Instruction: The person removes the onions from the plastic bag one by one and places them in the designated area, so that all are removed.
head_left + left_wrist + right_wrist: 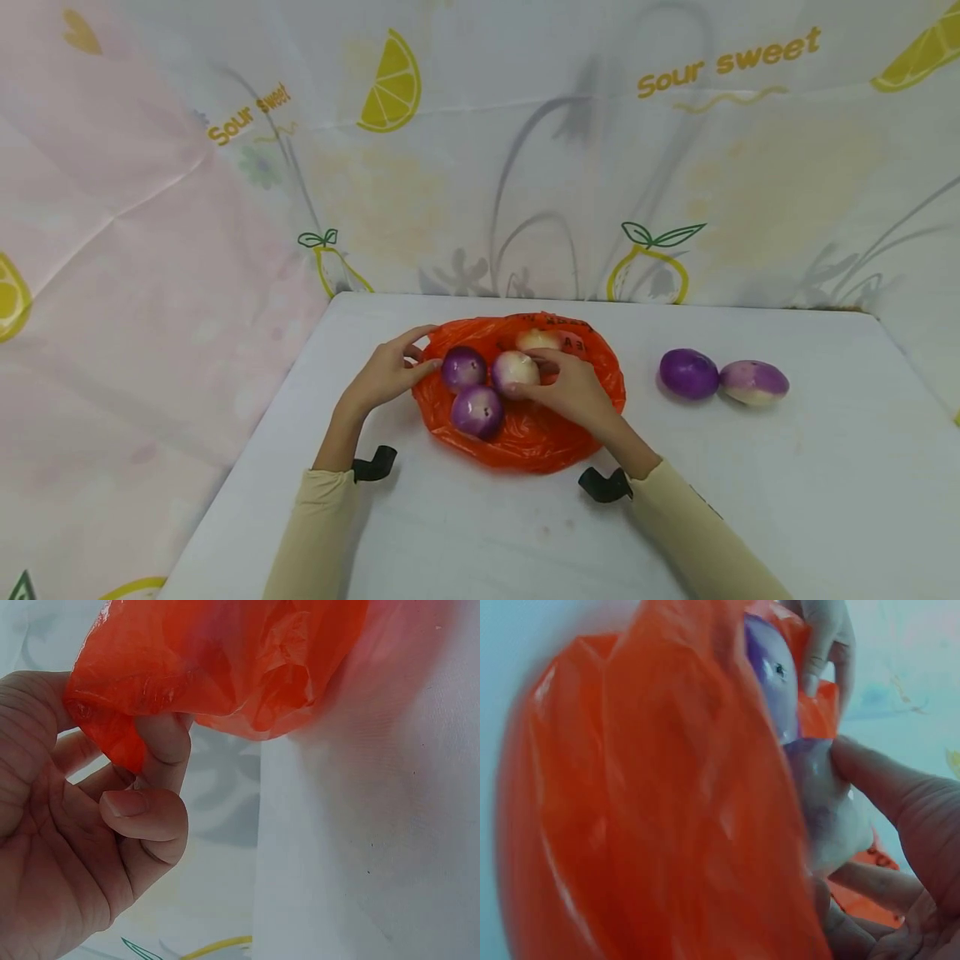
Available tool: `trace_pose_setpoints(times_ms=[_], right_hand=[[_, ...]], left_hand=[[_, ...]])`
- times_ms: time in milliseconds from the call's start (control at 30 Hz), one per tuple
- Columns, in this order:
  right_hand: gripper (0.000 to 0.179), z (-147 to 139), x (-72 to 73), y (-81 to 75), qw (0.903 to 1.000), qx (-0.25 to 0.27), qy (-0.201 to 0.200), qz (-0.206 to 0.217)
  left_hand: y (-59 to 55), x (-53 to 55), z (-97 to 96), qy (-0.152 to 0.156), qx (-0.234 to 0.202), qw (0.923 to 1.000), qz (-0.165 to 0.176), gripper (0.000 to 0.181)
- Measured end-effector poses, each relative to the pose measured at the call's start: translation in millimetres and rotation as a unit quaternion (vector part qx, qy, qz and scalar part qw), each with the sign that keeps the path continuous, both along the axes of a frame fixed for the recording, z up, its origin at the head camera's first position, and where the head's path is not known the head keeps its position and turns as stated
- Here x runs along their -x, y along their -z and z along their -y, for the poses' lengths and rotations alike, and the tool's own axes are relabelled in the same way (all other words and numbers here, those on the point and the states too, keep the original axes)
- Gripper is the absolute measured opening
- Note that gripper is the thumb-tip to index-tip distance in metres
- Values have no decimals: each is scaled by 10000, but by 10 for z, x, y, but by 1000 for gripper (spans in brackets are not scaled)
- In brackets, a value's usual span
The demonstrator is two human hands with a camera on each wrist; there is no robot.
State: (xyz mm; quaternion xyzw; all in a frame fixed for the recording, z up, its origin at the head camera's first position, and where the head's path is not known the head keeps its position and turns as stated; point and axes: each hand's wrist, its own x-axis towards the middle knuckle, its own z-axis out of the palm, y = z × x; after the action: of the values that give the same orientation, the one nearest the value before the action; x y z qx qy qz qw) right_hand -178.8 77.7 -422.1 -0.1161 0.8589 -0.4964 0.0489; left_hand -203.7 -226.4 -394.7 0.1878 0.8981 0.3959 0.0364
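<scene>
An orange-red plastic bag (525, 450) lies spread on the table with several purple-and-white turnips in it. My left hand (384, 373) is at the bag's left side; in the left wrist view its curled fingers (163, 750) hold the bag's edge. With my right hand (573, 390) I grip a mostly white turnip (513, 372), thumb on the near side and fingers round the far side. Beside it sit a dark purple turnip (463, 368) and a purple one (477, 412). A pale turnip (538, 339) lies behind, partly covered by my right hand.
Two more turnips lie on the white table (825, 467) to the right: a deep purple one (688, 373) and, touching it, a purple-and-white one (753, 382). A printed cloth (480, 167) with lemon drawings hangs behind the table and along its left side.
</scene>
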Motion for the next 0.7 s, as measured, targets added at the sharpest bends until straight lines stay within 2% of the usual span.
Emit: trace_pose_setpoints(times_ms=[367,700], right_hand=[[78,-394,-66,-235,9988,-360,-186,267],[79,-851,-136,-305,9968,-674,-101,414]], left_hand=[[10,1,-1,-30,-1,10000,82,53],[26,12,3,2,-11,10000,19,53]])
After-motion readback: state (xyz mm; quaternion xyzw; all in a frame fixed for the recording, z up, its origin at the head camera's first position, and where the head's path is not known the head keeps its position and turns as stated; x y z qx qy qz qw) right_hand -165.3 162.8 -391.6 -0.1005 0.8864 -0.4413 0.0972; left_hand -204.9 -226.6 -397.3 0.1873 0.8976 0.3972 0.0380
